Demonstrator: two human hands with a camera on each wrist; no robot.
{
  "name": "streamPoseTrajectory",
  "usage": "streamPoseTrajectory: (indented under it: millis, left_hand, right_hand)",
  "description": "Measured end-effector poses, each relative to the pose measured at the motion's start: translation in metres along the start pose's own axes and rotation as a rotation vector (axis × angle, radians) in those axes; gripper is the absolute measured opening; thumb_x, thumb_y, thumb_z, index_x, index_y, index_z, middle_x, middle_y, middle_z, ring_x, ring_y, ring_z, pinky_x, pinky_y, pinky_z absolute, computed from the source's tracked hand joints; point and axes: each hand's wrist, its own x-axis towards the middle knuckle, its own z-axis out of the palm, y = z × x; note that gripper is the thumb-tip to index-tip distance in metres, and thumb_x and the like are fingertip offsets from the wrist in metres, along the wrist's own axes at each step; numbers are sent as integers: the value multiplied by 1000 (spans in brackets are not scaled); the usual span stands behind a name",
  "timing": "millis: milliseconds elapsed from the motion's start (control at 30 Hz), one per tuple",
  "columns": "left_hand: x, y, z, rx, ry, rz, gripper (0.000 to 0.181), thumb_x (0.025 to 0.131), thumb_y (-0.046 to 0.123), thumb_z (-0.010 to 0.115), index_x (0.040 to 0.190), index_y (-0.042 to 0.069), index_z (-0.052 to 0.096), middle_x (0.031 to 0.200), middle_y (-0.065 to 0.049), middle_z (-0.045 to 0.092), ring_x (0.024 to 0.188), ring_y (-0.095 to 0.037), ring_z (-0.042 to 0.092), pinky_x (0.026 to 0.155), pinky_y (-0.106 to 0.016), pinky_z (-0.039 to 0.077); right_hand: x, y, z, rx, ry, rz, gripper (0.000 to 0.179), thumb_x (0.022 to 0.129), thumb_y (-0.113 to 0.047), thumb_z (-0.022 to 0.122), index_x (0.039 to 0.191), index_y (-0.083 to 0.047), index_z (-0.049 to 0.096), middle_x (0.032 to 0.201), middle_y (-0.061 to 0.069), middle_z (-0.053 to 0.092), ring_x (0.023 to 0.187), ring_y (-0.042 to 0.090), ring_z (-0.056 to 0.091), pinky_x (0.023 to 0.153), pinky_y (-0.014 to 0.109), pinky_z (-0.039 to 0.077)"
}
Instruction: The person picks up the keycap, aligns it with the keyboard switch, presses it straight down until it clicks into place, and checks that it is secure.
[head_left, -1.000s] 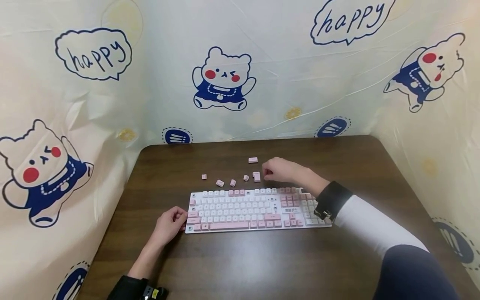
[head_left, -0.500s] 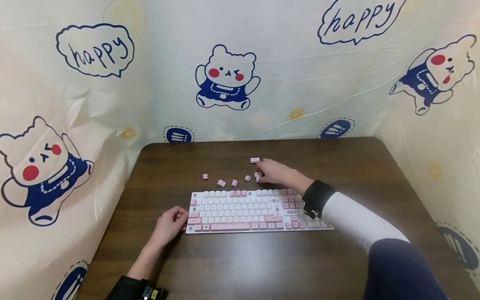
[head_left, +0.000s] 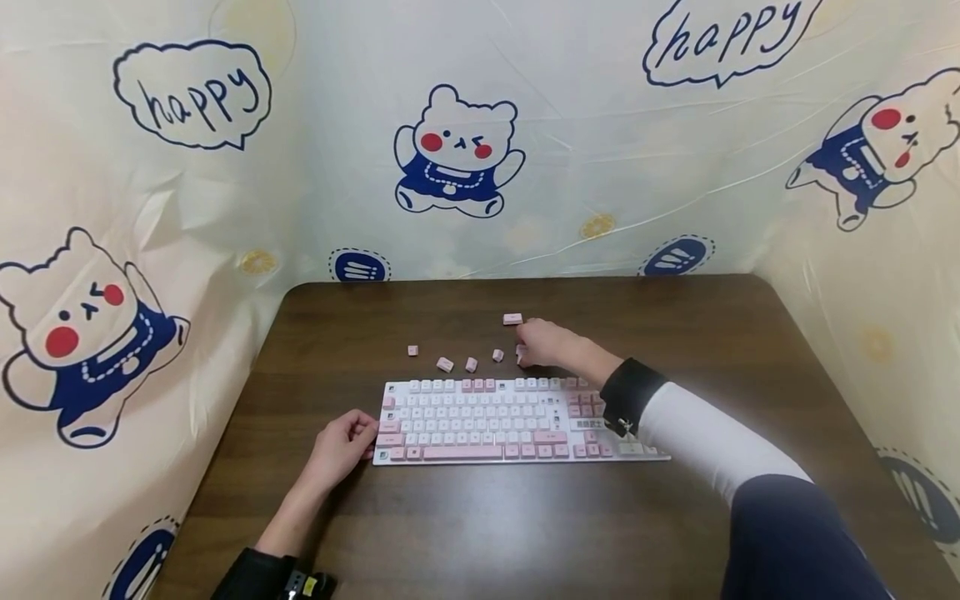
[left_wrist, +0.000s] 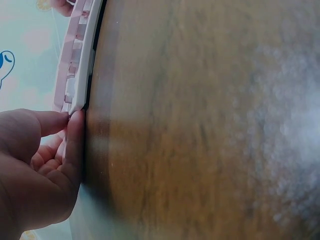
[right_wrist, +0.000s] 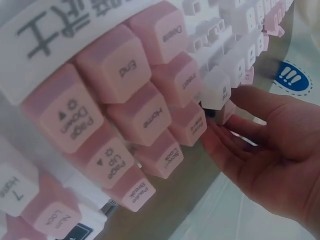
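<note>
While the left hand [head_left: 339, 450] pinches the keyboard [head_left: 468, 428], the right hand [head_left: 551, 343] grips a pink keycap [right_wrist: 228, 112]. It's probably light and rigid; pinch its sides.

In the head view, a hand could pass across the bare desk [head_left: 487, 533] at lower centre or beyond the white sleeve [head_left: 716, 437] at right, while the keyboard [head_left: 472, 414] bars the centre, pink keycaps [head_left: 446, 365] dot the strip above, and left hand [head_left: 337, 450] and right hand [head_left: 552, 343] block both flanks.
</note>
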Motion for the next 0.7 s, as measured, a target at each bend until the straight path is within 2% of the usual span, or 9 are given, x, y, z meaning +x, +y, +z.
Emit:
streamPoseTrajectory:
  millis: [200, 367, 533, 700]
  left_hand:
    - [0, 1, 0, 8, 0, 11, 14, 102, 10, 64, 105, -3, 67, 79, -6, 63, 66, -14, 61, 59, -22, 52]
    - [-1, 1, 0, 12, -1, 1, 15, 102, 11, 64, 106, -2, 67, 80, -6, 62, 67, -15, 61, 60, -22, 52]
    - [1, -1, 0, 9, -4, 8, 15, 102, 12, 63, 106, -2, 68, 79, -5, 63, 67, -15, 61, 60, -22, 52]
    - [1, -3, -1, 15, -1, 11, 14, 103, 11, 63, 107, -2, 67, 79, -6, 62, 67, -15, 61, 60, -22, 52]
  right_hand:
    - [-8, 1, -5, 28, -29, 29, 22, 99, -18, 70, 112, 0, 66, 98, 11, 62, 84, 23, 59, 73, 36, 50]
    - [-17, 4, -9, 63, -24, 30, 16, 98, -18, 69, 102, -2, 66, 85, 7, 60, 75, 20, 57, 66, 32, 46]
    - [-31, 9, -11, 71, 1, -22, 15, 98, -19, 70, 93, -5, 65, 76, 3, 54, 68, 17, 52, 62, 30, 42]
    - [-50, 15, -14, 97, 28, -76, 15, 98, -21, 71, 94, -6, 68, 75, 1, 54, 68, 15, 52, 63, 28, 42]
